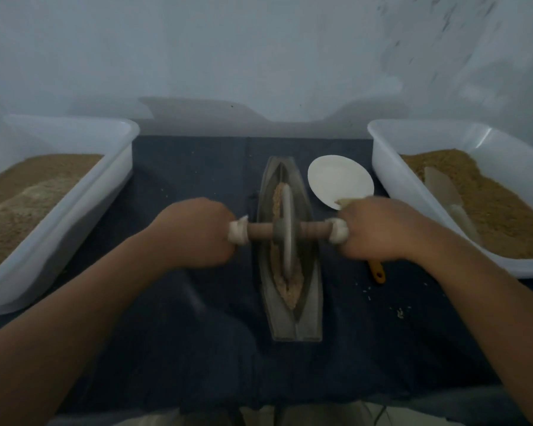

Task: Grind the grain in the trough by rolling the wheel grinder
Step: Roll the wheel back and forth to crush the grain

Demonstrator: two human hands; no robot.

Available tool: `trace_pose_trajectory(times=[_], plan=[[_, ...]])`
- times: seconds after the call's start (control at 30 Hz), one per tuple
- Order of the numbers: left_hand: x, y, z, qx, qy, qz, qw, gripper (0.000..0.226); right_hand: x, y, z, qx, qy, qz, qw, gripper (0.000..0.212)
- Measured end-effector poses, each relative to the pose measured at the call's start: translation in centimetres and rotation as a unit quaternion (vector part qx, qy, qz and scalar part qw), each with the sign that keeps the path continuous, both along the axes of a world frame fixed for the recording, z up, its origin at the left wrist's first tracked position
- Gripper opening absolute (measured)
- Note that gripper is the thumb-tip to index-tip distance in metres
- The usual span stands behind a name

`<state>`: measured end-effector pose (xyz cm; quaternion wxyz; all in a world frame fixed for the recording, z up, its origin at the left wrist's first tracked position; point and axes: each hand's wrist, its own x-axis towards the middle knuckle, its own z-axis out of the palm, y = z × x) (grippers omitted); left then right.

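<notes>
- Both forearms reach forward from the lower corners over the dark blue cloth on the surface (197, 333), knuckles up, wrists roughly level.
- The left hand (197, 232) and right hand (379, 229) sit on either side of the trough (311, 272), a long grey boat-shaped vessel lying lengthwise away from the person at the centre of the surface.
- The wheel grinder (287, 232) stands upright in the trough's groove, about midway along it: a thin grey disc on a brown wooden axle with white wrapping (237, 232) at each end.
- Tan grain (290, 290) lies along the groove, before and behind the wheel.
- The fingers of each hand are curled tight round a wrapped axle end, one hand per side.
- A yellow tool handle (377, 270) shows just below the right hand.
- A white plate (339, 176) lies right of the trough's far end.
- White tubs, left (74, 192) and right (391, 179), hold tan grain; a pale scoop (443, 189) lies in the right one.
</notes>
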<state>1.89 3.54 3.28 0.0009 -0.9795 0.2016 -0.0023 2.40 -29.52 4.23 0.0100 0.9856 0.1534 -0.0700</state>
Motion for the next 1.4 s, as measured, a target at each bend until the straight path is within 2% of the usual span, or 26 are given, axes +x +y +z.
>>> trace_pose_trajectory(times=[0.13, 0.27, 0.33, 0.4, 0.47, 0.53, 0.6, 0.63, 0.7, 0.8, 0.9, 0.97, 1.03, 1.1, 1.13, 1.2, 1.27, 1.33, 1.4], plan=[[4.6, -2.2, 0.9, -0.018, -0.045, 0.105, 0.993, 0.029, 5.6, 2.1, -0.5, -0.022, -0.142, -0.070, 0.987, 0.026], [6.6, -3.2, 0.9, -0.014, -0.077, 0.134, 0.988, 0.027, 7.0, 3.0, 0.3, -0.019, -0.184, -0.077, 0.980, 0.026], [5.5, -2.6, 0.9, -0.012, -0.046, 0.099, 0.994, 0.024, 5.8, 2.8, 1.3, -0.046, -0.127, -0.065, 0.989, 0.021], [3.1, -1.4, 1.0, -0.009, 0.008, 0.036, 0.999, 0.023, 3.4, 2.3, 2.7, -0.050, 0.016, -0.039, 0.998, 0.017], [0.6, -0.2, 0.6, -0.012, 0.054, -0.013, 0.998, 0.023, 0.4, 1.7, 3.6, -0.028, 0.141, -0.021, 0.989, 0.020], [-0.9, 0.6, 0.3, -0.020, 0.069, -0.024, 0.997, 0.023, -1.3, 1.1, 3.8, -0.012, 0.182, -0.011, 0.983, 0.023], [-0.7, 0.5, 0.0, -0.016, 0.066, -0.009, 0.998, 0.026, -0.9, 1.1, 3.0, -0.016, 0.145, -0.012, 0.989, 0.018], [0.0, 0.1, 0.0, -0.012, 0.052, 0.006, 0.999, 0.028, 0.2, 1.3, 2.6, -0.025, 0.095, -0.018, 0.995, 0.017], [2.2, -0.9, 0.1, -0.007, -0.004, 0.047, 0.999, 0.028, 3.0, 1.8, 1.4, -0.044, -0.015, -0.043, 0.998, 0.019], [5.6, -2.4, 0.3, -0.016, -0.083, 0.118, 0.989, 0.028, 6.4, 2.5, 0.0, -0.033, -0.115, -0.090, 0.989, 0.023], [6.5, -2.8, 0.5, -0.017, -0.070, 0.121, 0.990, 0.025, 6.4, 2.9, 0.3, -0.055, -0.197, -0.092, 0.974, 0.022], [5.2, -2.1, 0.5, -0.017, -0.013, 0.081, 0.997, 0.022, 4.7, 2.8, 1.4, -0.068, -0.144, -0.063, 0.985, 0.018], [2.6, -0.9, 0.5, -0.010, 0.035, 0.021, 0.999, 0.020, 2.0, 1.8, 2.6, -0.045, 0.001, -0.025, 0.999, 0.013], [0.0, 0.0, 0.5, -0.009, 0.030, -0.020, 0.999, 0.021, -0.9, 0.9, 3.2, 0.009, 0.145, -0.017, 0.989, 0.016], [-0.6, 0.1, 0.5, -0.006, 0.015, -0.028, 0.999, 0.023, -1.6, 0.5, 2.9, 0.022, 0.165, -0.014, 0.986, 0.021], [-0.2, -0.4, 0.7, 0.010, -0.014, -0.017, 1.000, 0.026, -1.1, 0.3, 1.7, 0.014, 0.098, -0.014, 0.995, 0.022], [1.5, -1.8, 1.6, 0.023, -0.040, 0.023, 0.999, 0.030, 1.0, 0.6, 0.2, -0.017, -0.049, -0.039, 0.998, 0.024], [3.9, -3.1, 2.7, 0.023, -0.061, 0.074, 0.995, 0.032, 3.4, 1.1, -1.0, -0.023, -0.158, -0.078, 0.984, 0.029], [5.6, -4.0, 3.5, 0.020, -0.074, 0.103, 0.992, 0.032, 5.1, 1.5, -1.6, -0.006, -0.188, -0.101, 0.977, 0.034]])
